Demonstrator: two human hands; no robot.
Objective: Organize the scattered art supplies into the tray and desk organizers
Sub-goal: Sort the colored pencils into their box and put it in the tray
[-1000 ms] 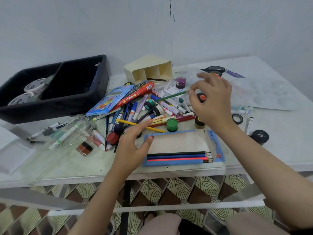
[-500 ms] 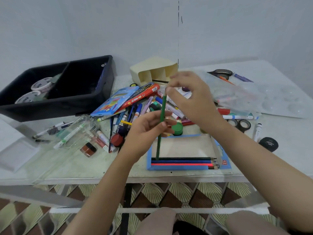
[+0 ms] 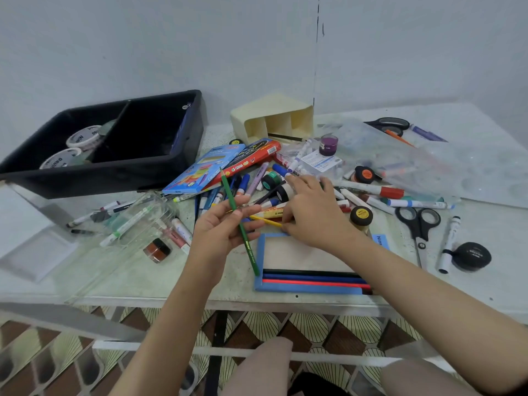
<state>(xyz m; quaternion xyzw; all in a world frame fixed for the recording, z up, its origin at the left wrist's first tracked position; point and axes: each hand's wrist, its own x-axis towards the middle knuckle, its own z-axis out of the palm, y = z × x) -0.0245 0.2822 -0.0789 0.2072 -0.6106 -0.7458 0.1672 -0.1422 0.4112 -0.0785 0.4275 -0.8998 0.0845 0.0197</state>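
the green pencil has passed to our left hand, pinched above the table's front edge by the blue pencil box; our right hand, fingers loose, now reaches a yellow pencil.

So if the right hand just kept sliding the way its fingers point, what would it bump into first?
Probably the yellow pencil at the right hand fingertips, then the left hand holding the green pencil; depth is unclear.
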